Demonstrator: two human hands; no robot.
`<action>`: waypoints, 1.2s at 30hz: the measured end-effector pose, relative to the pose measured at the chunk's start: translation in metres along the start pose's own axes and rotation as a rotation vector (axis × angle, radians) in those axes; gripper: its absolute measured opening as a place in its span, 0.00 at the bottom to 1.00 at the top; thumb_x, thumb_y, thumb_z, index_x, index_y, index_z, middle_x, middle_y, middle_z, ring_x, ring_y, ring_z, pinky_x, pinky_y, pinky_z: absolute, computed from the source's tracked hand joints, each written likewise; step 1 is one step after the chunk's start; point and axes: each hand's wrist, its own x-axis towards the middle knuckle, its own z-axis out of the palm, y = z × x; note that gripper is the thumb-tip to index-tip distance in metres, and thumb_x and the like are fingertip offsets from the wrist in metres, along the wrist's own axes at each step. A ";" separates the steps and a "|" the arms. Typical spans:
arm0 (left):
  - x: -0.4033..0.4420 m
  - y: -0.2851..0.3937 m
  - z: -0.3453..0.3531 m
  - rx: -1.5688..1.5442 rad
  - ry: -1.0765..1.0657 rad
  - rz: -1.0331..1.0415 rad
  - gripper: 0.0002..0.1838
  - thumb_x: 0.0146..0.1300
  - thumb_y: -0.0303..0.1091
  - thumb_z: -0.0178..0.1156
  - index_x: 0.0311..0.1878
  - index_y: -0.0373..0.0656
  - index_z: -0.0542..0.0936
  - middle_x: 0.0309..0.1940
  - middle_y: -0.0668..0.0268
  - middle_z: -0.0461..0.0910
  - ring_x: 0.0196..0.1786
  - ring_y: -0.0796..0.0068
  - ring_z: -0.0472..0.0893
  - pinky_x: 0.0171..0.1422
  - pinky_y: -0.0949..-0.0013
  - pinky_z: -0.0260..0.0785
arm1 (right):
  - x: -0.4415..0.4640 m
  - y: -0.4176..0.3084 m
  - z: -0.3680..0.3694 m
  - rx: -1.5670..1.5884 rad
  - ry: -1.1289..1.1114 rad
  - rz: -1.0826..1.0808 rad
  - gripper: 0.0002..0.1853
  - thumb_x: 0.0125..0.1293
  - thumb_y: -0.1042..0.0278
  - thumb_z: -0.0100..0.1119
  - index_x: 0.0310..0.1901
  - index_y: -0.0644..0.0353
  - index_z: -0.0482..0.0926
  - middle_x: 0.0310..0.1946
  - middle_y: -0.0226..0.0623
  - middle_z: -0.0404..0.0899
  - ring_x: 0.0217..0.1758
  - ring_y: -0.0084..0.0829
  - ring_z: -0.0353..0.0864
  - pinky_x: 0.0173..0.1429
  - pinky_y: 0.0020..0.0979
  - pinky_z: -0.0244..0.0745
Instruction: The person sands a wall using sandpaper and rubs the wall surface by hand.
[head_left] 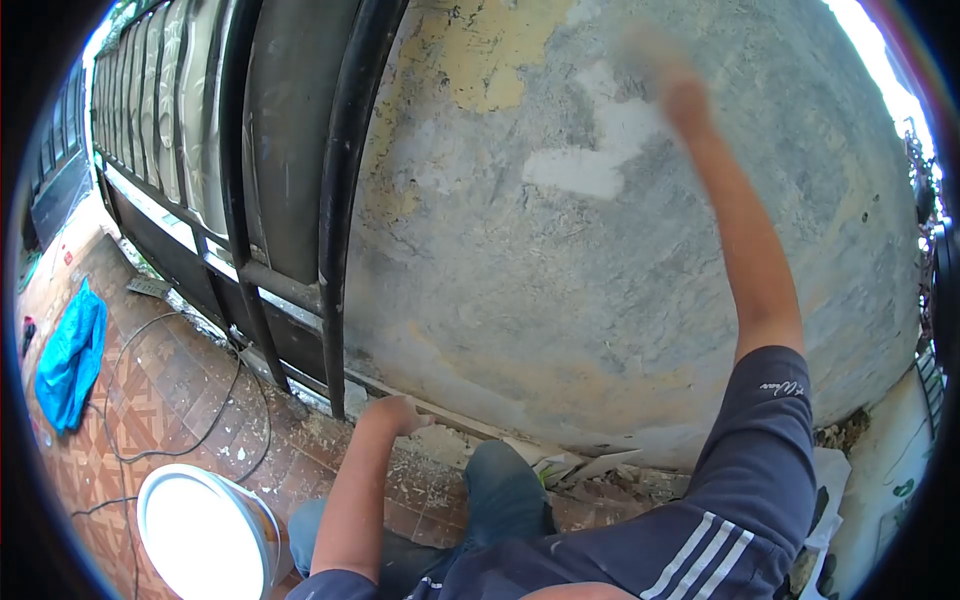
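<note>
My right hand (672,82) is raised against the upper part of a rough grey wall (560,270). It is smeared by motion, so its fingers and anything in them cannot be made out. Beside it, a smooth pale patch (575,170) stands out on the wall, with peeling yellow paint (490,65) farther left. My left hand (393,413) is low, in front of my knee and near the foot of the black metal gate (335,230). Its fingers look curled in; what they hold, if anything, is hidden.
A white bucket (268,545) with a bright white top stands on the tiled floor at lower left. A dark cable (205,435) loops across the tiles. Farther left lies a blue cloth or plastic sheet (72,355). Debris (600,463) lines the wall's base.
</note>
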 end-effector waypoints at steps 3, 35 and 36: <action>-0.008 -0.002 0.004 -0.018 -0.096 -0.018 0.41 0.59 0.68 0.56 0.58 0.37 0.79 0.59 0.44 0.76 0.62 0.46 0.76 0.66 0.56 0.67 | -0.021 -0.018 0.012 -0.062 0.029 0.161 0.19 0.65 0.80 0.49 0.57 0.60 0.77 0.60 0.44 0.76 0.60 0.39 0.78 0.58 0.37 0.78; -0.026 -0.018 0.006 -0.155 0.043 0.011 0.41 0.59 0.63 0.58 0.60 0.33 0.77 0.58 0.43 0.77 0.62 0.47 0.76 0.65 0.58 0.68 | 0.103 -0.030 -0.013 -0.030 -0.082 0.079 0.15 0.59 0.75 0.51 0.47 0.63 0.81 0.46 0.54 0.81 0.50 0.49 0.81 0.55 0.46 0.76; -0.022 -0.019 0.003 -0.138 0.067 0.008 0.41 0.58 0.64 0.58 0.60 0.32 0.77 0.58 0.43 0.77 0.63 0.47 0.76 0.66 0.58 0.68 | 0.120 -0.012 -0.021 -0.129 -0.232 0.334 0.17 0.59 0.76 0.50 0.49 0.63 0.80 0.49 0.54 0.80 0.52 0.48 0.80 0.57 0.44 0.75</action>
